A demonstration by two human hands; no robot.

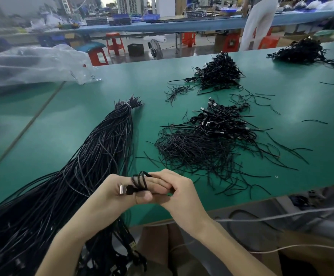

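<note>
As cable (140, 181) wraps left hand (114, 194) fingers | right hand (180, 194) pinches it

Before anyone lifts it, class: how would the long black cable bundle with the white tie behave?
The long black cable bundle would probably flop: its strands drape over the green table edge. Likely heavy: many strands. The white tie probably holds only the far end.
</note>
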